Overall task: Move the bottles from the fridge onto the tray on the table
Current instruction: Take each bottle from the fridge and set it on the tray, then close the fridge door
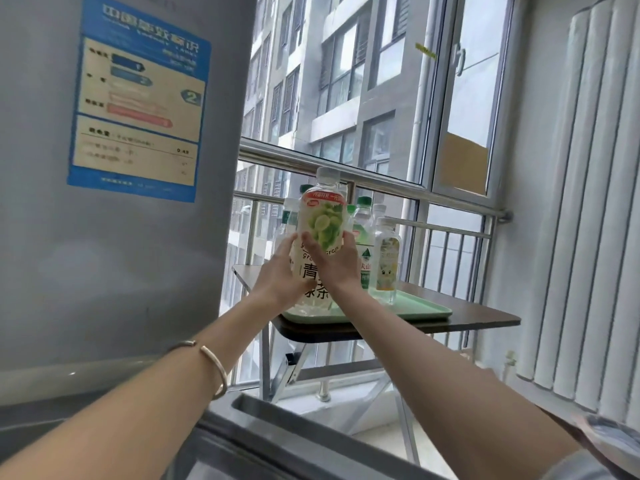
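The grape tea bottle [322, 216] is hanging at the 8 o'clock corner of the tray [422, 311], and I cannot tell if its base is touching. The fingers [290, 244] of the left hand [277, 277] and of the right hand [341, 268] are wrapping around its middle. I judge it risks knocking the standing bottles [388, 258] crowding at its 1 o'clock, or tipping off the rim onto the surface [485, 318]. Its long axis is running nearly upright, the cap pointing to 12 o'clock and leaning slightly toward 1.
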